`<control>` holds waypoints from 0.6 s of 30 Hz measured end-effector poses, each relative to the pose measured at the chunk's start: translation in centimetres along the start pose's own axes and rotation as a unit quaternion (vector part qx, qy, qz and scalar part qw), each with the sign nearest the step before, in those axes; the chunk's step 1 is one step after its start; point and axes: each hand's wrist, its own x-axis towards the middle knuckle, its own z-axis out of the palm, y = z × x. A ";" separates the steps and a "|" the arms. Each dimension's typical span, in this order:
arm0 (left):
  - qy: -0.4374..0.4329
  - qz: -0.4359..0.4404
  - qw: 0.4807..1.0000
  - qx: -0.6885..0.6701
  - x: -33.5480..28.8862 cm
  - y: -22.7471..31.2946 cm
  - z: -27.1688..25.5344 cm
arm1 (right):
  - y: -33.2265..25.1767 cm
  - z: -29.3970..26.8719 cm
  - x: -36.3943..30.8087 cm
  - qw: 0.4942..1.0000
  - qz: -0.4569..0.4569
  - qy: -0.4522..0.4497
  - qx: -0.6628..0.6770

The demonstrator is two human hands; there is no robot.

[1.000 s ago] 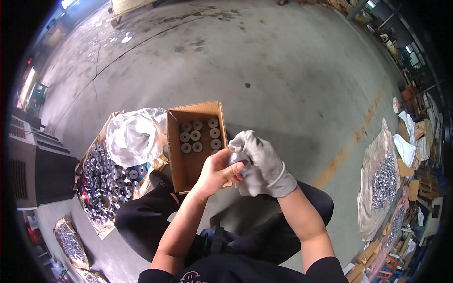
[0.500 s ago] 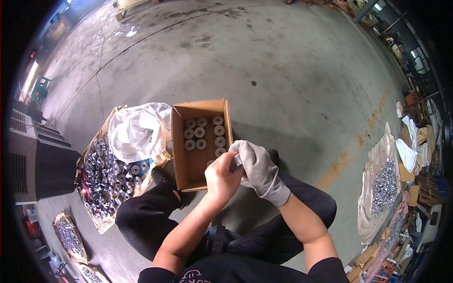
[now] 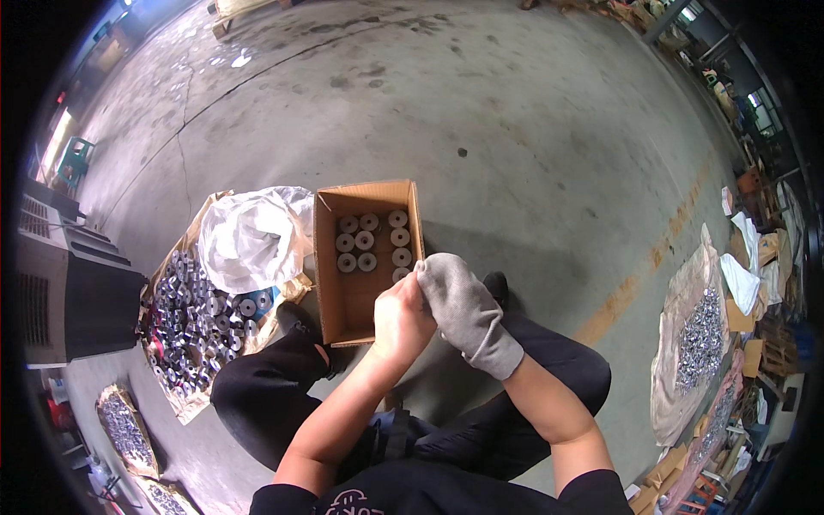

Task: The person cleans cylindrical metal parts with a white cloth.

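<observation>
Item: open brown cardboard box (image 3: pixel 348 296) on the grey concrete floor (image 3: pixel 515 129), holding two short rows of round silver metal rings (image 3: pixel 369 240) at its far end, the near part showing bare bottom. The bare left hand (image 3: pixel 402 319) and the grey-gloved right hand (image 3: pixel 463 313) are meeting just over the box's near right corner, wrists angled inward, forearms rising from the crouched knees. Fingers of both are curling together; whether they are enclosing a ring cannot be told. Judged: a part would best be lowered flat beside the rows. Adjacent: white plastic bag (image 3: pixel 249 236), heap of loose metal rings (image 3: pixel 193 305).
</observation>
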 end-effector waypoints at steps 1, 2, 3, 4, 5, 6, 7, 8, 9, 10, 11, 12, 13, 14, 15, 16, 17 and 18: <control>-0.003 0.000 1.000 0.021 -0.1 -0.3 -0.2 | -0.3 0.1 0.0 0.998 -0.002 0.014 -0.061; -0.004 0.000 0.999 0.040 -0.2 -0.3 -0.2 | 0.2 -0.1 0.2 0.998 -0.002 0.013 -0.061; -0.005 0.000 0.999 0.040 -0.2 -0.1 -0.1 | 1.3 -0.5 0.7 0.988 -0.103 0.014 -0.118; 0.003 0.000 1.000 0.028 -0.3 0.3 -0.1 | 1.9 -0.7 0.9 0.964 -0.204 0.014 -0.173; 0.012 0.001 1.000 0.016 -0.2 0.5 -0.1 | 2.0 -0.6 0.7 0.964 -0.203 0.015 -0.174; 0.016 0.009 1.000 0.008 -0.1 0.8 -0.2 | 2.0 -0.2 0.4 0.984 -0.150 0.046 -0.086; 0.016 0.009 1.000 0.006 -0.1 1.0 -0.2 | 2.0 0.0 0.2 0.993 -0.095 0.076 0.004; 0.017 0.007 1.000 -0.005 -0.1 1.1 -0.4 | 1.4 0.1 -0.1 0.981 0.021 0.063 0.185; 0.018 0.005 1.000 -0.017 -0.1 1.1 -0.4 | 1.4 0.1 -0.1 0.981 0.022 0.062 0.185; 0.018 0.005 1.000 -0.017 -0.2 1.1 -0.4 | 1.5 0.0 0.0 0.955 0.087 0.064 0.275; 0.036 -0.004 0.998 -0.048 -0.2 1.0 -0.2 | 1.7 -0.1 0.0 0.917 0.152 0.064 0.363; 0.054 -0.013 0.995 -0.079 -0.1 1.0 -0.1 | 1.6 -0.7 0.2 0.997 -0.029 0.043 0.057; 0.055 -0.014 0.995 -0.078 0.0 0.9 -0.1 | 1.5 -1.2 0.5 0.997 -0.029 0.041 0.058; 0.033 -0.146 0.966 -0.210 0.2 1.0 0.0 | 1.4 -1.8 1.0 0.992 -0.117 0.017 -0.033; 0.009 -0.273 0.902 -0.334 0.5 1.0 0.1 | 1.2 -2.0 1.2 0.971 -0.203 -0.007 -0.123; -0.023 -0.335 0.846 -0.415 1.0 0.5 -0.4 | 0.9 -2.1 1.3 0.982 -0.167 -0.012 -0.088; -0.040 -0.349 0.801 -0.484 1.2 -0.4 -0.5 | 0.9 -2.3 1.5 0.982 -0.169 -0.013 -0.088; -0.053 -0.358 0.769 -0.526 1.2 -0.9 -0.6 | 1.1 -2.7 1.7 0.983 0.046 -0.023 0.175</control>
